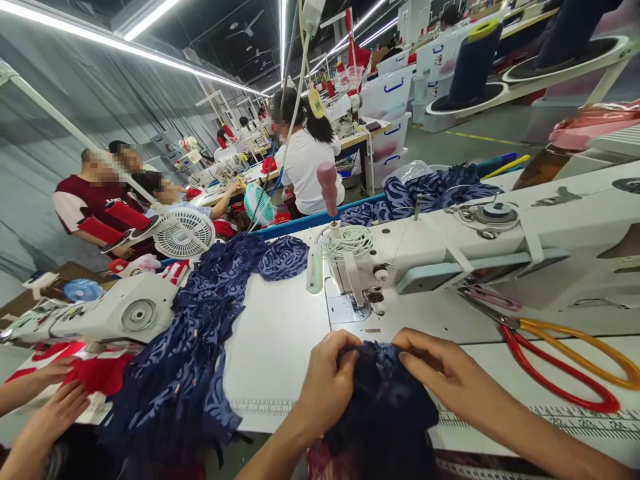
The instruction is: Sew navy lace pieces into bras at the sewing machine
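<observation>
Both my hands grip one piece of navy fabric (pixel 387 407) at the table's front edge, its lower part hanging down toward my lap. My left hand (pixel 330 373) pinches the fabric's upper left side between thumb and fingers. Opposite it, my right hand (pixel 433 360) pinches the upper right side. Just beyond the hands stands the sewing machine (pixel 430 247), its needle plate (pixel 347 309) bare. Left of it, a long heap of navy patterned fabric (pixel 195 327) runs down over the table edge, and a rounded patterned piece (pixel 284 258) lies near its top.
Scissors (pixel 555 340) with red and orange handles lie at the right by a ruler strip (pixel 585 423). More patterned fabric (pixel 425 193) sits behind the machine. At the left, a co-worker's hands (pixel 60 393) hold red fabric (pixel 100 373) by another sewing machine (pixel 110 310). A white fan (pixel 184 232) stands behind.
</observation>
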A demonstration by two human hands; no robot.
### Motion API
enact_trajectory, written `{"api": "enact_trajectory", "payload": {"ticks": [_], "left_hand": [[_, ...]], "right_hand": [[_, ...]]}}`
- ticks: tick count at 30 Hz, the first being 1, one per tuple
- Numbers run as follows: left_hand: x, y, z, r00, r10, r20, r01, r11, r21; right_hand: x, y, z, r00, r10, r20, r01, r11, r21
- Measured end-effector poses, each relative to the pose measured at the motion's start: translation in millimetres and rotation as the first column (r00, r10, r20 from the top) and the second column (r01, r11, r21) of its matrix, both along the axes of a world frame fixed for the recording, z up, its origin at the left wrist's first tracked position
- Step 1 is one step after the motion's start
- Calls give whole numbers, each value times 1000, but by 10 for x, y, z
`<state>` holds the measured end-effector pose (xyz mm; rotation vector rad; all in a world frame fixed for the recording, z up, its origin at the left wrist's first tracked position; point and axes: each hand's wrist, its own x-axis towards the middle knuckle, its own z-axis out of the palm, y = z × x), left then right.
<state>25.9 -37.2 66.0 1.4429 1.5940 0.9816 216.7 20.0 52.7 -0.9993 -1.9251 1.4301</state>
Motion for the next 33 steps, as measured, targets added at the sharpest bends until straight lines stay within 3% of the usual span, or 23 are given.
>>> {"api": "enact_trajectory", "payload": {"ticks": [3,6,9,12,20,24,27,30,33], "left_hand": [[-65,28,129,998,-60,-35,58,998,-37],[-58,58,208,981,-79,179,113,976,-188],[-33,81,187,890,-37,454,191,935,-298],[-18,90,143,854,7,520,202,917,-344],[19,62,145,924,-1,383,120,950,-287],[8,68,116,940,-26,340,119,959,-256],[-32,56,122,973,-65,223,110,975,-195],[-125,39,143,997,-79,20,80,995,-60],[-336,124,180,990,5,-143,16,989,145]], "right_hand": [[81,97,40,998,63,9,-62,997,-42],[137,140,52,993,81,82,-85,995,42],[170,131,44,985,92,143,-106,990,92],[184,119,22,978,103,182,-122,988,94],[224,89,6,970,123,211,-131,991,26],[223,68,44,971,111,211,-124,991,48],[165,45,42,973,80,215,-104,989,102],[60,-29,-104,987,48,150,-66,991,117],[-45,-89,-434,995,65,74,-76,985,154]]}}
